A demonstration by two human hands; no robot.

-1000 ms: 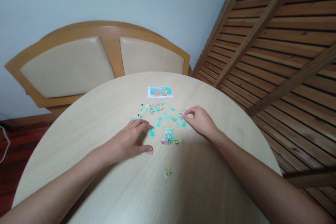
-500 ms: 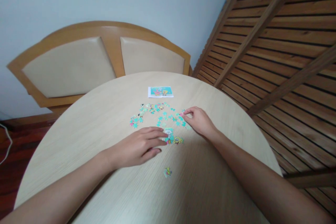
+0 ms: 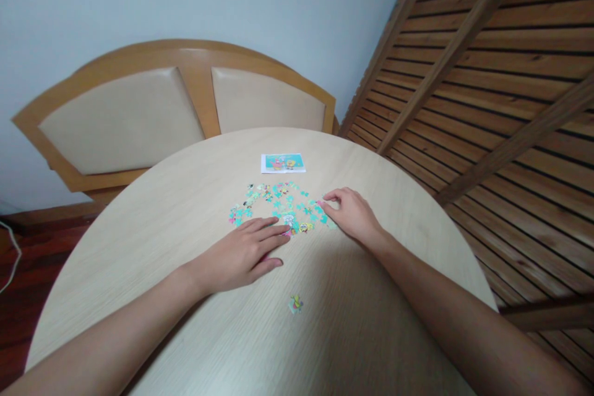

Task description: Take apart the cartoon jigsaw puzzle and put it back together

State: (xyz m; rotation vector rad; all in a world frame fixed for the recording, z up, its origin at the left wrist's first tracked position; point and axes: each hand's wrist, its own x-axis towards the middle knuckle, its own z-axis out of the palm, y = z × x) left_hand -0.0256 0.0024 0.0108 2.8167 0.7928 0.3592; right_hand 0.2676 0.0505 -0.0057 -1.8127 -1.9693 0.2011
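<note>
My left hand (image 3: 253,250) lies flat with its fingers stretched out. Its fingertips rest on the left edge of a partly joined jigsaw section (image 3: 290,223), which shows a pale cartoon face and a yellow one. Thumb and forefinger of my right hand (image 3: 350,213) pinch at a small pink puzzle piece (image 3: 320,203), mostly covered by the fingertips, at the right of the loose pieces. Several loose turquoise puzzle pieces (image 3: 304,193) spread beyond and beside the joined section. A separate yellow-green puzzle piece (image 3: 296,304) lies nearer to me.
A printed picture sheet (image 3: 283,163) lies toward the far side of the round wooden table (image 3: 185,334). Behind the table stands a padded wooden bench back (image 3: 197,86) against the wall. A slatted wooden screen (image 3: 492,86) rises at the right.
The joined jigsaw section has slid away from me, up against the loose pieces, with my left fingers on it. My right hand has stayed nearly in place at the pink piece.
</note>
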